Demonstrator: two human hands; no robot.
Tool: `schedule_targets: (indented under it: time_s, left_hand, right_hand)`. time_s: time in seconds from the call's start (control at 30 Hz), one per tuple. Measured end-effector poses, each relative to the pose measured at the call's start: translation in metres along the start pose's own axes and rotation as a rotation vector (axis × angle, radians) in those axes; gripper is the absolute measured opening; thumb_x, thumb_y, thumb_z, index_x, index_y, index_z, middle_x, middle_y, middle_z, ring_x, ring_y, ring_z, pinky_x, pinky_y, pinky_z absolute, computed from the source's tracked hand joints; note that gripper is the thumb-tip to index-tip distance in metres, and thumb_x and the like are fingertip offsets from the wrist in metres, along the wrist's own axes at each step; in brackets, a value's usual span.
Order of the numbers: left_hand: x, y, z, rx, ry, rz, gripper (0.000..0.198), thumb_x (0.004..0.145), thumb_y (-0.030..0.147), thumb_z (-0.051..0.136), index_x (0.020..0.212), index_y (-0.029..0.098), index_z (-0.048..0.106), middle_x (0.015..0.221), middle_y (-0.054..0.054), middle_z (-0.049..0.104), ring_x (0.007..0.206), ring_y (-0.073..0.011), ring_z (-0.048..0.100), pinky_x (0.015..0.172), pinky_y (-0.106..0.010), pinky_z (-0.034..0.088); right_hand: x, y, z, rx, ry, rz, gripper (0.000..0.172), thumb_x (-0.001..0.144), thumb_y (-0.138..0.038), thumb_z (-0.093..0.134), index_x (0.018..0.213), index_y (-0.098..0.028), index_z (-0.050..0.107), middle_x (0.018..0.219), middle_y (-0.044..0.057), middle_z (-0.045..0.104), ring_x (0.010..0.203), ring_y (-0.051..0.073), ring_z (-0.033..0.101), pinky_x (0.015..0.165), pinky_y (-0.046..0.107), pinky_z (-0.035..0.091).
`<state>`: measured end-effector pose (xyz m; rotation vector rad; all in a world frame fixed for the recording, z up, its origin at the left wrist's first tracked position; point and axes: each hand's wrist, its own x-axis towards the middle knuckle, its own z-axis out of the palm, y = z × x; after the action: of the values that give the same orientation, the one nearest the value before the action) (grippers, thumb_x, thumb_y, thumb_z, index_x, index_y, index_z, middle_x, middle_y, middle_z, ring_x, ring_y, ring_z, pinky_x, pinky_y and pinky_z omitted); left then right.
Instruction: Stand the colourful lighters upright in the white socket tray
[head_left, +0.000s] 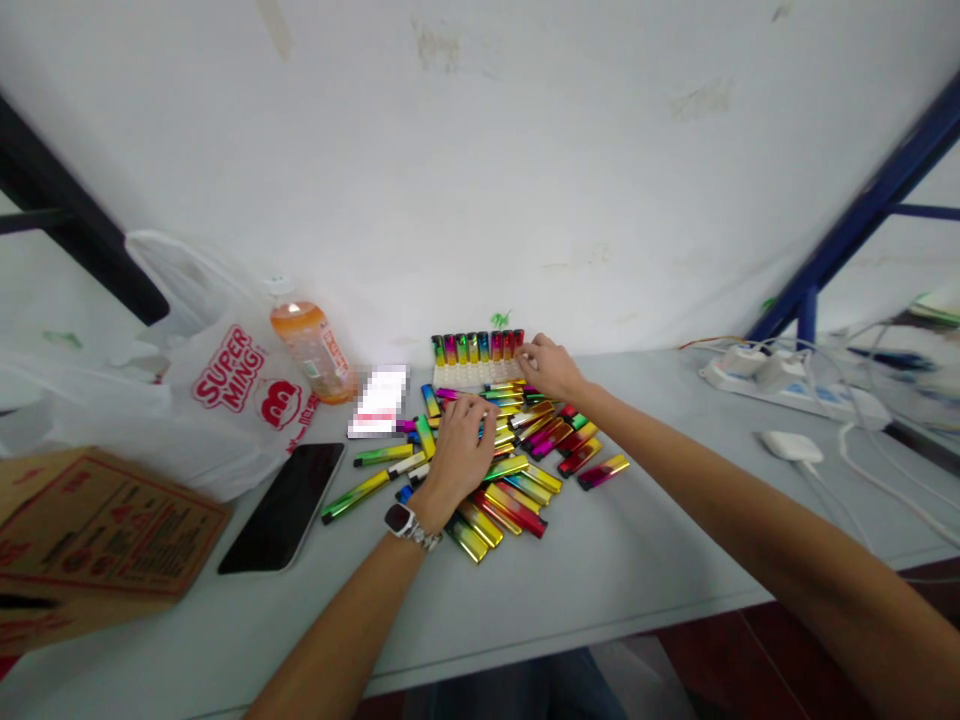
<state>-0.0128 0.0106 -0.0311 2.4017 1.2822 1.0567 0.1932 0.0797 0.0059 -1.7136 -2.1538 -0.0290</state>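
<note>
Many lighters (517,508) toward the table's (660,570) back edge seem light, slippery: grip mid-body. Left hand (459,445), right hand (553,368) half-curled; hold unclear.

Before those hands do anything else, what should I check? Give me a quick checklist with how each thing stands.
1. Tray resting on the table: ok.
2. Standing lighters upright in a row: ok.
3. Loose lighters sorted: not ok, heaped at mixed angles.
4. Right hand at the row's right end: ok.
5. Left hand gripping a lighter: cannot tell.
</note>
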Motion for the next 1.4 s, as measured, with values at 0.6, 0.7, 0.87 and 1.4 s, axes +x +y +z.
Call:
schedule_targets:
  time_s: [0.6,0.7,0.87,1.4]
  left_hand:
    - [0.002,-0.001,0.0,-0.012,0.04,-0.017,0.017,0.097,0.021,0.045,0.101,0.019,0.061,0.105,-0.008,0.062,0.106,-0.0247,0.056,0.099,-0.045,0.045]
    - [0.003,0.001,-0.003,-0.034,0.103,-0.039,0.016,0.097,0.02,0.046,0.103,0.02,0.06,0.107,-0.008,0.063,0.108,-0.0246,0.056,0.1,-0.045,0.044]
    - [0.003,0.004,-0.005,-0.06,0.117,-0.036,0.014,0.097,0.022,0.047,0.1,0.021,0.061,0.105,-0.007,0.064,0.106,-0.0238,0.057,0.099,-0.044,0.045]
    - [0.003,0.008,-0.001,-0.087,0.09,0.011,0.011,0.096,0.025,0.053,0.092,0.021,0.063,0.1,-0.006,0.065,0.102,-0.0225,0.059,0.097,-0.041,0.046]
  right_hand:
    - [-0.038,-0.02,-0.007,0.373,-0.131,-0.25,0.012,0.087,-0.031,0.056,0.09,-0.019,0.055,0.081,0.004,0.063,0.074,0.018,0.055,0.073,0.031,0.041]
    - [-0.044,-0.032,-0.003,0.79,0.017,-0.144,0.023,0.095,-0.043,0.049,0.103,-0.023,0.047,0.07,-0.002,0.062,0.061,0.014,0.054,0.061,0.026,0.041]
    - [-0.054,-0.058,0.009,1.354,0.093,0.149,0.038,0.085,-0.058,0.058,0.102,-0.026,0.048,0.052,-0.012,0.043,0.039,0.008,0.034,0.041,0.02,0.027]
    - [-0.065,-0.064,0.028,1.417,0.214,0.45,0.051,0.089,-0.047,0.044,0.045,-0.022,0.044,0.039,-0.005,0.033,0.034,0.007,0.025,0.037,0.024,0.019]
